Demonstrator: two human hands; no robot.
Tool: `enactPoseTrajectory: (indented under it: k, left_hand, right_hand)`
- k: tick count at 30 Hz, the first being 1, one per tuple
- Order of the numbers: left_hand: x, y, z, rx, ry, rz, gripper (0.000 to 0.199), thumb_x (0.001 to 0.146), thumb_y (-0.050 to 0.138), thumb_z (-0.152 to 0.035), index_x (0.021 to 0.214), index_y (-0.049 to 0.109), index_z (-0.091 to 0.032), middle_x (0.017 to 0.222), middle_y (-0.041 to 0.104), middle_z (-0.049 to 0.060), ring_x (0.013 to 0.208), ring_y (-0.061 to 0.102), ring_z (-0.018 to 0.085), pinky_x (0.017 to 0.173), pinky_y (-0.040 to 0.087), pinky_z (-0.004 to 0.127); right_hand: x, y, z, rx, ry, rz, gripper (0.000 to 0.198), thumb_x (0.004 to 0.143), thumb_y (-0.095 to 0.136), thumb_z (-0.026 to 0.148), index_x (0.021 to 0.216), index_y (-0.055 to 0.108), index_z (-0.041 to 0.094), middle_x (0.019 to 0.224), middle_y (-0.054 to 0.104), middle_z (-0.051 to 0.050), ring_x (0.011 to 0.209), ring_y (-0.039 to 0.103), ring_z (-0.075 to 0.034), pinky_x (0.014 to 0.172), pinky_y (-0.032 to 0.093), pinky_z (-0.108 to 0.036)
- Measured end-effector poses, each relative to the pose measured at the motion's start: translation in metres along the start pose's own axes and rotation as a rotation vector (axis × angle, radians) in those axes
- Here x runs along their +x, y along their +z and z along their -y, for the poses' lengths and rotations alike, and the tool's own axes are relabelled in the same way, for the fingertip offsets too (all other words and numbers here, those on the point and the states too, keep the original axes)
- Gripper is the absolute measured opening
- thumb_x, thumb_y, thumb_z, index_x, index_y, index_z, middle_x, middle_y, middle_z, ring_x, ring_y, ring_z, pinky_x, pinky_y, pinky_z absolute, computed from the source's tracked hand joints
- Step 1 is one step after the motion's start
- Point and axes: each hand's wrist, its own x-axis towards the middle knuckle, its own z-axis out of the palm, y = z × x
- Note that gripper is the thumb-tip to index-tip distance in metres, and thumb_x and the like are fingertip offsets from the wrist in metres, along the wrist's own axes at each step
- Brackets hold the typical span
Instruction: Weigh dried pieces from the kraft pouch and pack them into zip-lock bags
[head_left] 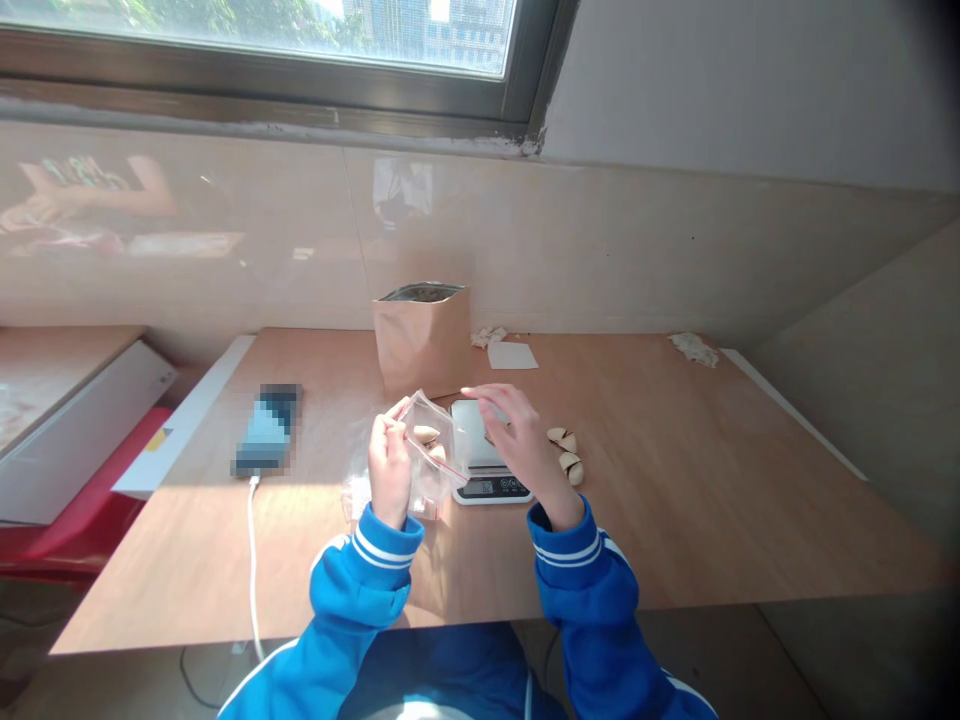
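Note:
My left hand (389, 462) is closed on the upper edge of a clear zip bag (452, 432). Inside the bag lie a few pale, dark-edged pieces (427, 435); I cannot tell their kind. My right hand (523, 437) reaches over the white digital scale (491, 490), fingers stretched toward the bag's mouth and nothing visible in them. It covers part of the weighing plate, where a small bit of something brownish shows beside the thumb. Just right of the scale, several similar pale pieces (572, 469) rest on the wooden table (675, 510).
Behind the scale stands an open brown paper pouch (422, 340). More clear bags (358, 492) lie under my left hand. A phone (268, 430) with a white cable (253, 560) is at left. White paper (513, 355) and crumpled tissue (694, 349) sit toward the back.

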Motion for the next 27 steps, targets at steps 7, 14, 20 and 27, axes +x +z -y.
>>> enactPoseTrajectory:
  k: [7,14,20,27]
  left_hand:
    - [-0.002,-0.002,-0.014,-0.47,-0.283,0.018,0.021,0.082,0.051,-0.033,0.072,0.038,-0.02,0.131,0.059,0.01,0.123,0.054,0.024,0.09,0.052,0.04]
    - [-0.012,0.005,-0.014,-0.328,-0.172,0.007,0.022,0.083,0.05,-0.028,0.069,0.034,-0.021,0.132,0.059,0.008,0.115,0.057,0.018,0.094,0.048,0.035]
    - [-0.012,0.004,-0.015,-0.305,-0.091,-0.046,0.019,0.084,0.05,-0.032,0.073,0.039,-0.021,0.126,0.061,0.005,0.089,0.062,0.013,0.075,0.052,0.026]
    - [-0.018,0.003,-0.022,-0.328,0.011,-0.159,0.021,0.09,0.045,-0.036,0.077,0.036,-0.022,0.144,0.048,0.005,0.107,0.061,0.015,0.078,0.052,0.027]
  right_hand:
    - [-0.035,0.032,-0.08,-0.325,0.197,0.167,0.033,0.085,0.054,0.015,0.116,0.064,0.017,0.111,0.063,-0.014,0.11,0.056,-0.03,0.092,0.049,-0.049]
    - [-0.007,0.011,-0.016,0.287,0.277,-0.114,0.04,0.093,0.05,0.042,0.126,0.054,0.021,0.111,0.067,-0.008,0.096,0.064,-0.02,0.084,0.054,-0.035]
    - [0.003,-0.01,0.027,0.167,0.192,0.023,0.038,0.094,0.048,0.046,0.125,0.056,0.026,0.117,0.066,-0.006,0.112,0.06,-0.024,0.1,0.044,-0.043]
    - [-0.043,0.021,0.02,0.261,0.301,0.176,0.074,0.076,0.071,0.049,0.138,0.04,0.026,0.139,0.051,-0.011,0.126,0.05,-0.028,0.103,0.045,-0.045]
